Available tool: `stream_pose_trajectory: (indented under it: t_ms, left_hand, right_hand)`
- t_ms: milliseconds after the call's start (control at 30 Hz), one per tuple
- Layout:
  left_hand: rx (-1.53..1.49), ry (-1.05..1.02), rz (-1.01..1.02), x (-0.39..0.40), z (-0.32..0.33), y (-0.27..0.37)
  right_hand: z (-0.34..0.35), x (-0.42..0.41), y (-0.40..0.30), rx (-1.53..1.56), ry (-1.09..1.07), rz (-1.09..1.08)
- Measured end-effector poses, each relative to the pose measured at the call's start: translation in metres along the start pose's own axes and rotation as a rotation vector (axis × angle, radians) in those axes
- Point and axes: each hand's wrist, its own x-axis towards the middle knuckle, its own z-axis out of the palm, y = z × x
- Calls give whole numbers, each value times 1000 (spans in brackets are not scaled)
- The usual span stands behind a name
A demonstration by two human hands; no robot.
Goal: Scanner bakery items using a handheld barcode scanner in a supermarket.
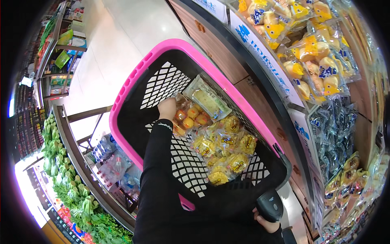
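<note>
Reaching down into a black mesh shopping basket with a pink rim (239, 96), my left hand (167, 109) is closed at the edge of a clear bag of small round golden pastries (192, 113). Its fingertips are hidden. Touching that bag on the far side is a flat clear packet with a pale oblong baked item (207, 99). Below them lies a cluster of individually wrapped round yellow snacks (225, 143). My right hand (268, 225) is outside the basket at lower right, its fingers around a black rounded handheld device (270, 206) with a grey button.
Along the right runs a wood-fronted display shelf (243, 88) heaped with bagged bread (317, 61) and blue-wrapped packets (335, 134). On the left, a rack holds leafy green vegetables (76, 186), with packs of bottled drinks (112, 166) beneath. Pale floor tiles (122, 27) stretch ahead.
</note>
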Motion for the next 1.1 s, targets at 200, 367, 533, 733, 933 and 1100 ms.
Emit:
stream_pose_trajectory:
  t_ms: [200, 367, 533, 733, 933, 1100]
  left_hand:
    - [36, 47, 90, -29, -58, 3]
    - [91, 218, 259, -70, -132, 16]
    - [-367, 601, 401, -144, -212, 38]
    - [-1443, 567, 266, -221, -257, 99]
    - [-2263, 451, 648, -264, -265, 182]
    - [-2628, 220, 533, -283, -260, 234]
  right_hand:
    - [9, -12, -5, 38, 8, -89]
    - [3, -28, 1, -36, -52, -160]
    - [5, -45, 1, -8, -74, -390]
    - [-20, -56, 19, -120, -76, -447]
    - [-42, -82, 29, -123, -45, -666]
    - [-58, -130, 29, -156, 96, -780]
